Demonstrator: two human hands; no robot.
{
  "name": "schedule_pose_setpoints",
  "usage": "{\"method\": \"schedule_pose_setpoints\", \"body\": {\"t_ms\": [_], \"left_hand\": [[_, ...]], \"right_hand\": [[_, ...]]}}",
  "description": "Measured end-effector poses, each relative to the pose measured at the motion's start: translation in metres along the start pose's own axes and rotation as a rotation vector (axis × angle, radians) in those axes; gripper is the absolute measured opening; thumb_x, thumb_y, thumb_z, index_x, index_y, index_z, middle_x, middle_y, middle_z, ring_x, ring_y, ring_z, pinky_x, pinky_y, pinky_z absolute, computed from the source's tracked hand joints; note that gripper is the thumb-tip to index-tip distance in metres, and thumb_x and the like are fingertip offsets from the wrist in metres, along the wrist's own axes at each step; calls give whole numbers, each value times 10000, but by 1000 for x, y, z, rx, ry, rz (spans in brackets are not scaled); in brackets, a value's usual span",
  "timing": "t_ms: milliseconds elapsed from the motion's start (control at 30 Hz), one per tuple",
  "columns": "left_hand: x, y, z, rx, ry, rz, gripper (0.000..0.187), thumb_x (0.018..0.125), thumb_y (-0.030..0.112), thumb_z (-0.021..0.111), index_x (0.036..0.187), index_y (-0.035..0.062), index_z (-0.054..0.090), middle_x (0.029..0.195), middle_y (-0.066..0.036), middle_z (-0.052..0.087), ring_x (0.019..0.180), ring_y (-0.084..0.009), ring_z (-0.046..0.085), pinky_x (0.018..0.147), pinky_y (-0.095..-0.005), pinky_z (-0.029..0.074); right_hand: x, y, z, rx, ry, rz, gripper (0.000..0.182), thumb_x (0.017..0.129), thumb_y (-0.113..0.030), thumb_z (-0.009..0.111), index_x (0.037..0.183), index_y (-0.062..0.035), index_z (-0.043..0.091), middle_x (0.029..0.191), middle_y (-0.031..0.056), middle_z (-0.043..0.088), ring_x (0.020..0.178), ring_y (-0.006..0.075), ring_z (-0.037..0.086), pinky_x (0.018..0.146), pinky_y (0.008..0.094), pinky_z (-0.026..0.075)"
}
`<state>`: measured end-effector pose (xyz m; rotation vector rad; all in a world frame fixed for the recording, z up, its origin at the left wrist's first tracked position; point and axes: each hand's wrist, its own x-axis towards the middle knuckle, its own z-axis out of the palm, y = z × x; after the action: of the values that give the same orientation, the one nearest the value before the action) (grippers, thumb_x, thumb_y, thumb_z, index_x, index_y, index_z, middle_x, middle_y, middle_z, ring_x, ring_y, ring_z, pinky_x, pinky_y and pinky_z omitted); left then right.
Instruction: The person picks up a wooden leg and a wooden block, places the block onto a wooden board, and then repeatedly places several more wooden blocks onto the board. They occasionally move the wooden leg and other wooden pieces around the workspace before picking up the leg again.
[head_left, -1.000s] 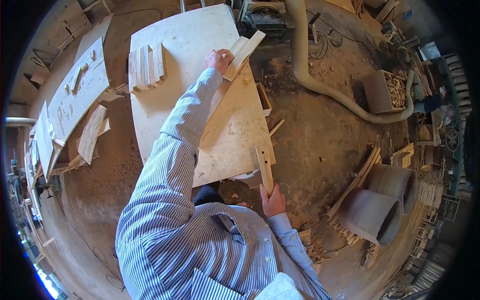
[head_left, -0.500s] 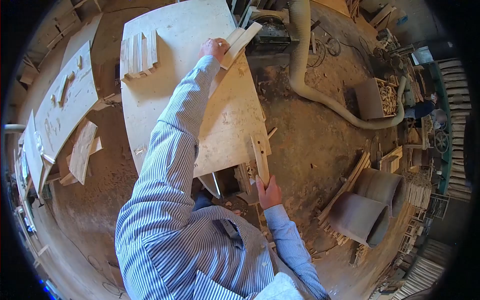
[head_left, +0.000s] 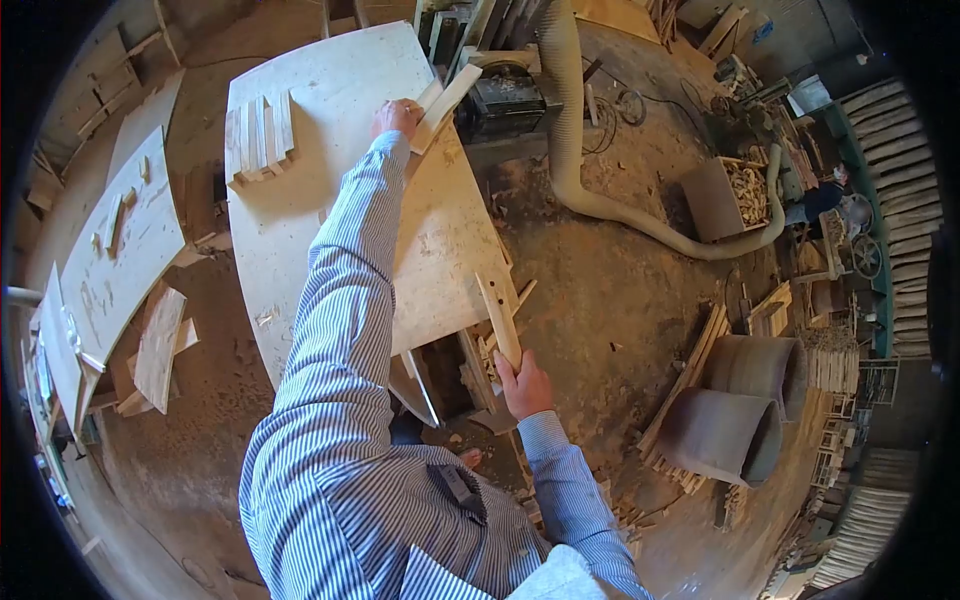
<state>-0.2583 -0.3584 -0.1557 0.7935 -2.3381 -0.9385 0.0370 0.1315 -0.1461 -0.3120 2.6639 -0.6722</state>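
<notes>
Dusty earth floor (head_left: 620,300) everywhere, littered with wood scraps. A big plywood table (head_left: 310,200) fills the middle, a dark machine (head_left: 500,95) at its far end, and a pale ribbed hose (head_left: 600,200) snakes off it across the ground. Off right, a box of offcuts (head_left: 735,195) and two large grey pipes (head_left: 745,400) lying side by side. On the left, more boards (head_left: 120,240) propped on supports. Daylight throughout.

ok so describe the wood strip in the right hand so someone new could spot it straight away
Start at the big pale plywood table. At its near right corner, the right hand grips the lower end of a narrow wood strip that leans up over the edge. Unlike the strips stacked at the table's far left, it is single, with a notch near its upper end.
</notes>
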Motion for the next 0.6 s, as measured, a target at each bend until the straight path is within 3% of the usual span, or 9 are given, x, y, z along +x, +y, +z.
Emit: {"method": "schedule_pose_setpoints", "body": {"t_ms": [333, 400, 533, 600], "left_hand": [[-2, 6, -16, 131, -84, 40, 368, 902, 408, 722, 1193, 194, 788, 1190, -201, 741, 1106, -365, 698, 992, -436, 537], [-5, 7, -23, 94, -142, 40, 420, 904, 423, 718, 1256, 196, 748, 1226, -144, 708, 1132, -337, 668, 1033, -423, 518], [-22, 33, -54, 30, -104, -39, 387, 916, 363, 703, 1255, 179, 738, 1205, -138, 695, 1116, -340, 658, 1012, -439, 527], [-23, 37, -64, 314, 9, 100, 379, 925, 359, 696, 1248, 167, 745, 1208, -152, 680, 1144, -346, 647, 995, -429, 522]], "right_hand": [[-13, -17, -17, 91, 58, -6, 615, 1007, -552, 570, 1266, 6, 575, 934, 277, 731, 882, 465, 714, 761, 536, 566], [-10, -11, -13, 97, 52, -12, 619, 1008, -559, 566, 1268, 3, 575, 934, 273, 732, 886, 460, 715, 758, 535, 565], [-14, -20, -22, 61, 31, 9, 616, 1011, -577, 559, 1237, -5, 577, 924, 263, 733, 885, 451, 716, 741, 540, 558], [-17, -28, -33, 57, 3, 21, 603, 1013, -579, 555, 1203, -8, 573, 915, 268, 726, 875, 461, 709, 734, 547, 552]]}}
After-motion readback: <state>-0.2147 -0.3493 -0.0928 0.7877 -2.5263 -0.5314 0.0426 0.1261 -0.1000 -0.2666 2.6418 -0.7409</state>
